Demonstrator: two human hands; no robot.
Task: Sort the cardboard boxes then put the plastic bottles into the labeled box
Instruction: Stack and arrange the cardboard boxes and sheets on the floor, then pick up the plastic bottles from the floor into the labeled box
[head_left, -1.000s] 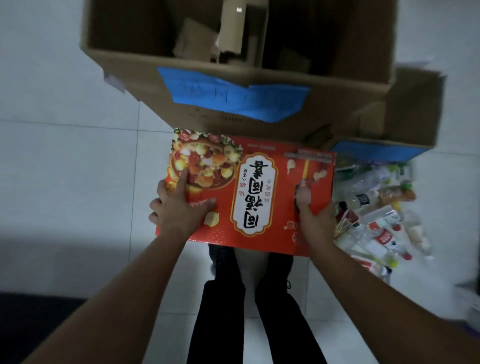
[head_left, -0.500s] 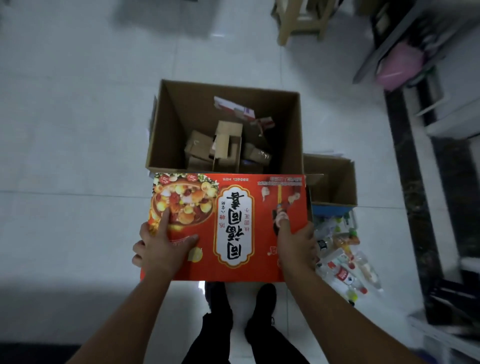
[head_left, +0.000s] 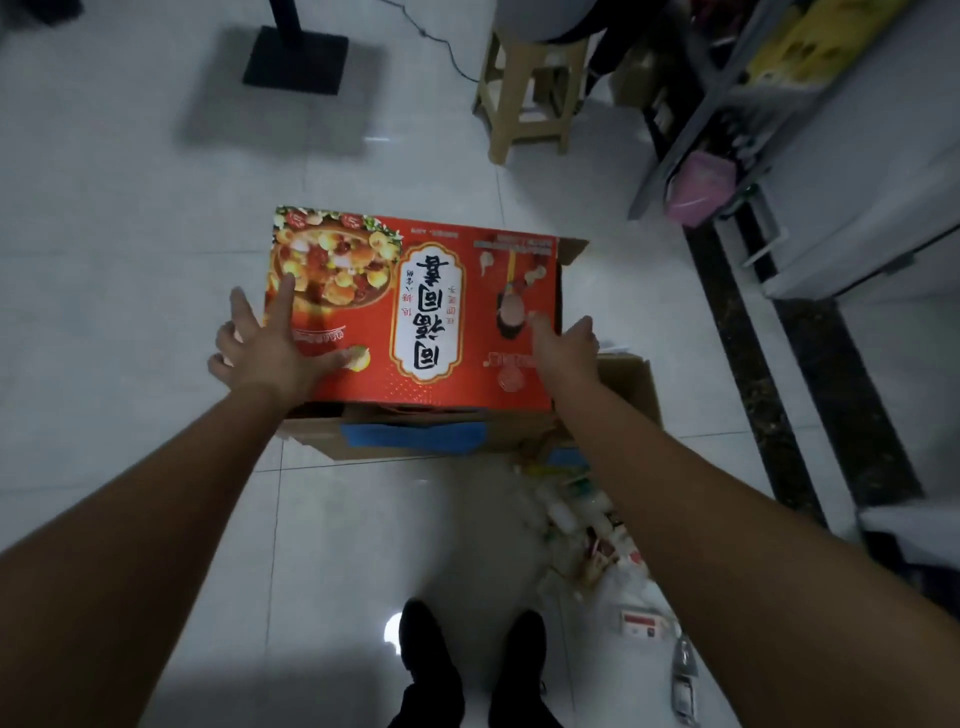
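A flat red printed cardboard box (head_left: 415, 312) lies across the top of the large brown cardboard box (head_left: 317, 439), which has a blue tape label (head_left: 415, 434) on its front wall. The red box hides the opening. My left hand (head_left: 265, 348) rests flat on the red box's left edge with fingers spread. My right hand (head_left: 563, 343) is at its right edge, fingers stretched out and not gripping. A smaller brown box (head_left: 631, 379) with a blue label (head_left: 563, 457) stands to the right. Plastic bottles (head_left: 582, 519) lie heaped on the floor in front of it, partly behind my right arm.
White tiled floor all around. A wooden stool (head_left: 524, 98) and a black stand base (head_left: 296, 60) are at the back. Shelving with a pink object (head_left: 701, 187) runs along the right. My shoes (head_left: 431, 670) are at the bottom, with small litter (head_left: 644, 623) beside them.
The red box went from held in front of the large box to lying over its top. Both hands loosened from a grip to spread fingers.
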